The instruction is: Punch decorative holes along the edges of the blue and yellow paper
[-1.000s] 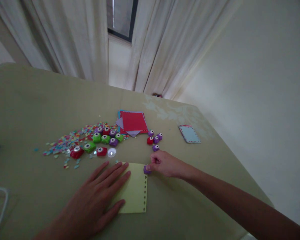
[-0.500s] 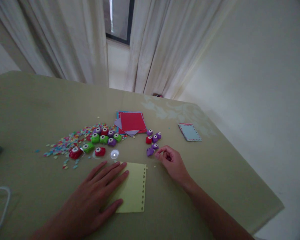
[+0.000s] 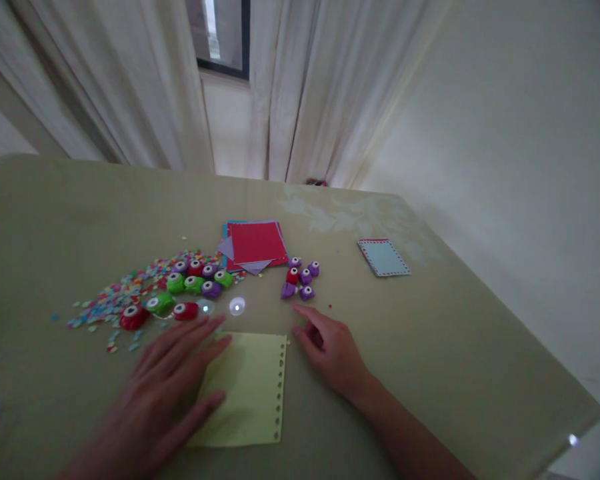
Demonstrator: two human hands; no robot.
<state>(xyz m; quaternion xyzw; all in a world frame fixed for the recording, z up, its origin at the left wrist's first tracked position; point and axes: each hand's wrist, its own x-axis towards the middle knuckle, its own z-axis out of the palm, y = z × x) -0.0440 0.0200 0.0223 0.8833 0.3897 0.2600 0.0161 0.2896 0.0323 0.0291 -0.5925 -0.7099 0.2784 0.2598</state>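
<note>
An olive-green table (image 3: pixel 430 347) carries a yellow sheet (image 3: pixel 247 393) with punched holes along its right edge, a stack of coloured paper (image 3: pixel 254 243), a small pale blue card (image 3: pixel 384 257), clusters of red, green and purple punches (image 3: pixel 195 283), and scattered confetti (image 3: pixel 115 297) at the left

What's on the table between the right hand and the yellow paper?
Only bare tablecloth, in the head view: the right hand rests just beside the yellow paper.
</note>
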